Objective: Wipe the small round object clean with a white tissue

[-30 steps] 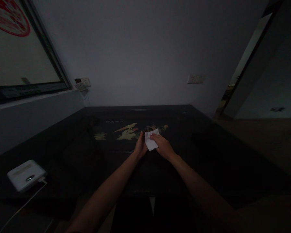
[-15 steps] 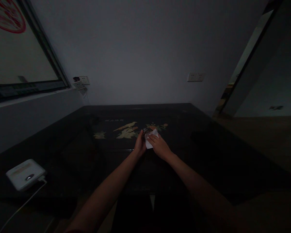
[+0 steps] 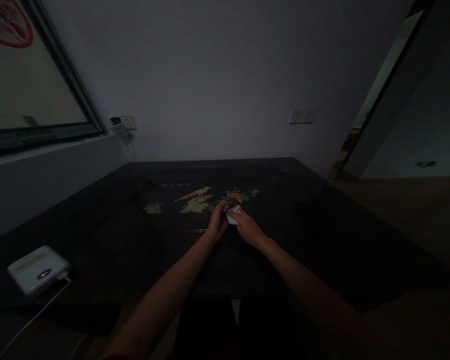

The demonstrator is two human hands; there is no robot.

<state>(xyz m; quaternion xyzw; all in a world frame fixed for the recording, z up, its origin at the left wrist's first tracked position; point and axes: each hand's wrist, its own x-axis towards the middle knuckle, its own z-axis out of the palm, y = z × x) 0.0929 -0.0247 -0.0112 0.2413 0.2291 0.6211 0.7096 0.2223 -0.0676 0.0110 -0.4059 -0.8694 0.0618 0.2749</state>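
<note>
Tissue (image 3: pixel 233 218) has bunched into pinched right hand (image 3: pixel 249 229), against dark object (image 3: pixel 230 203) half-curled left hand (image 3: pixel 217 223) holds, probably to steady it.

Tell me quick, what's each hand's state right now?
Left hand: closed, holding a dark object.
Right hand: closed, holding a white tissue or cloth against it.

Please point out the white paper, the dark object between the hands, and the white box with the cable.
White paper (image 3: pixel 232 220): head view, its lower part.
Dark object (image 3: pixel 231 202): head view, its exposed upper part.
White box (image 3: pixel 33 265): head view, its top face.
</note>
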